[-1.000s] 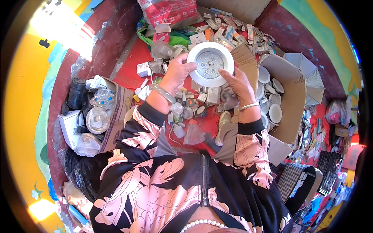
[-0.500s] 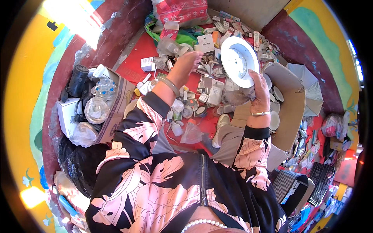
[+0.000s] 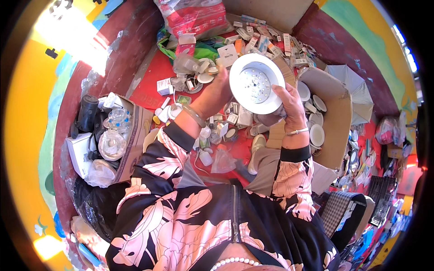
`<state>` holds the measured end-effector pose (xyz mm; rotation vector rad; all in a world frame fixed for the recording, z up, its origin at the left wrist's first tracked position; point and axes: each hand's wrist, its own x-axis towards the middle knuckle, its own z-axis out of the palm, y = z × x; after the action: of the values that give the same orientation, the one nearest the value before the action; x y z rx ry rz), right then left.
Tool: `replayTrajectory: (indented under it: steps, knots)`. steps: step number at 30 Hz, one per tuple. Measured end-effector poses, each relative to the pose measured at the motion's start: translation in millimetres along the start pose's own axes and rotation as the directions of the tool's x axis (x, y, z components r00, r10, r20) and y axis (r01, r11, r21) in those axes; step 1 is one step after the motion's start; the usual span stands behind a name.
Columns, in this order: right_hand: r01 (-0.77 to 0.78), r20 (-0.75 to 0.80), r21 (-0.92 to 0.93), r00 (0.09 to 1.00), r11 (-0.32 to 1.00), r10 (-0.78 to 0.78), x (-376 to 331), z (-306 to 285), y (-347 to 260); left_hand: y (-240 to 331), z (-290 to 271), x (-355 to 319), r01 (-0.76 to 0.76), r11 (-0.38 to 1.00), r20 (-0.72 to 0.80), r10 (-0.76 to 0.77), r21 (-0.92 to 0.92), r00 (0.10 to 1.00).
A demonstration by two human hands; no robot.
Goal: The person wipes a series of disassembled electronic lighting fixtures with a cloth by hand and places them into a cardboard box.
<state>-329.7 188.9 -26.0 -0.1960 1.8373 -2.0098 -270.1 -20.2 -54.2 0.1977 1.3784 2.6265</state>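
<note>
Right hand (image 3: pixel 289 106) first: fingers curled round the lower right rim of a round white lamp fitting (image 3: pixel 256 88), thumb pressing on the face side, so the disc is pinched at its edge and held up above the clutter, tilted with its inner plate of small light dots facing the camera. Left hand (image 3: pixel 216 92) sits at the opposite rim, its back to us; the fingers are hidden behind the disc, so I cannot tell whether they are spread or closed on it, only that the hand is touching or just beside the left edge. Below, the red floor (image 3: pixel 149 77) is strewn with small white parts and little boxes; an open cardboard box (image 3: pixel 337 115) with more round white fittings stands just to the right, and another carton (image 3: pixel 135 135) of clear plastic pieces lies to the left, well apart. The risk, as I judge it: the disc is wide and gripped only at the rim, so if the right thumb eases while the left hand is not truly holding, it could tip and drop into the loose parts beneath, cracking its plate or scattering the pile.
</note>
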Motion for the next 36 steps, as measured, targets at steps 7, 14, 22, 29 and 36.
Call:
replayTrajectory:
  steps: [7, 14, 22, 29, 36]
  knots:
    - [0.053, 0.075, 0.015, 0.996, 0.998, -0.054, -0.1, -0.3, 3.4, -6.5, -11.9, -4.1, 0.085, 0.983, 0.115, -0.066, -0.164, 0.991]
    - [0.037, 0.15, 0.005, 0.988, 0.999, -0.038, 0.0, 3.9, 1.6, -9.0, -7.3, -14.6, 0.054, 0.977, 0.262, 0.003, -0.208, 0.965]
    - [0.042, -0.109, -0.187, 0.992, 0.981, -0.063, 14.5, -9.2, 7.1, -33.0, -4.4, -10.6, -0.084, 0.924, 0.011, 0.095, -0.373, 0.995]
    - [0.336, -0.192, 0.506, 0.942, 0.795, -0.276, -13.6, 12.2, -45.1, -34.5, -15.0, -17.4, -0.07, 0.872, -0.238, -0.055, -0.484, 0.97]
    - [0.522, -0.293, -0.303, 0.745, 0.797, -0.599, 30.0, 60.7, 37.8, 1.2, 35.8, -14.6, -0.02, 0.954, -0.4, -0.107, -0.3, 0.91]
